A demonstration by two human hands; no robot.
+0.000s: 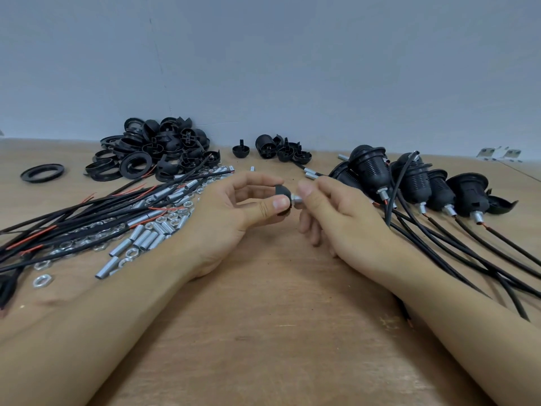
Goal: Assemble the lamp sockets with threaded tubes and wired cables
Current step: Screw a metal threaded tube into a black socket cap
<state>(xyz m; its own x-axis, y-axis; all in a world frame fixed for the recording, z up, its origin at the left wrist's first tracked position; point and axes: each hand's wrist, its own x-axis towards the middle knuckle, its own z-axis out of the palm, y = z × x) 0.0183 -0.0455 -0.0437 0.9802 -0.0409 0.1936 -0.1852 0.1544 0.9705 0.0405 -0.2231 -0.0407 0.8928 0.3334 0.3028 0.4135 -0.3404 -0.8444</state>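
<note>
Above the table, left hand point(234, 212) pinches socket cap point(283, 197); right hand point(336, 212) pinches sideways-lying threaded tube point(296, 199).

Both forearms rest on the table, converging toward centre. The left hand point(234, 212) pinches a socket cap point(282, 194) between thumb and forefinger. The right hand point(336, 212) pinches a threaded tube point(296, 198) at the cap.
</note>
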